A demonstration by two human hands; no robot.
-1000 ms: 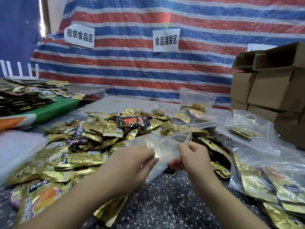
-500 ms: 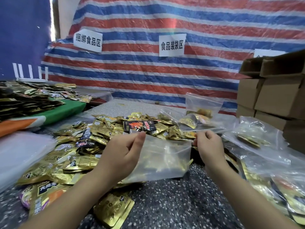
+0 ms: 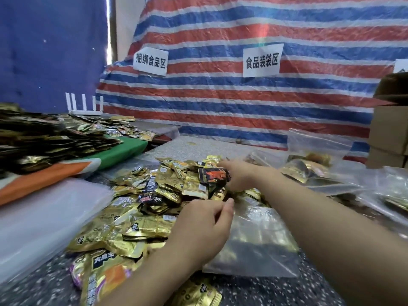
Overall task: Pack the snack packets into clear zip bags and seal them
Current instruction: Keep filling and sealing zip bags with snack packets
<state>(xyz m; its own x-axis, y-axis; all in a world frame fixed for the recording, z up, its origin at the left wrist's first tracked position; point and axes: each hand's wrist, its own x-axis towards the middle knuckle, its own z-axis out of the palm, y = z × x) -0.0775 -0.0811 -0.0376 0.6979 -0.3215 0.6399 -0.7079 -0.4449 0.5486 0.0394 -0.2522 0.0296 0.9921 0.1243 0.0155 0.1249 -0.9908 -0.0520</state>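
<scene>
**Reaching for packets to fill the bag**

The right hand (image 3: 237, 176) grasps a dark packet (image 3: 213, 175) on the far side of the packet pile (image 3: 141, 202). The left hand (image 3: 205, 226), at about 7 o'clock from it, pinches the mouth edge of the clear bag (image 3: 256, 239) lying flat on the table (image 3: 254, 292). Best to hold that mouth wide and lifted, then slide packets in flat. Filled bags (image 3: 309, 166) sit at 2 o'clock.
</scene>
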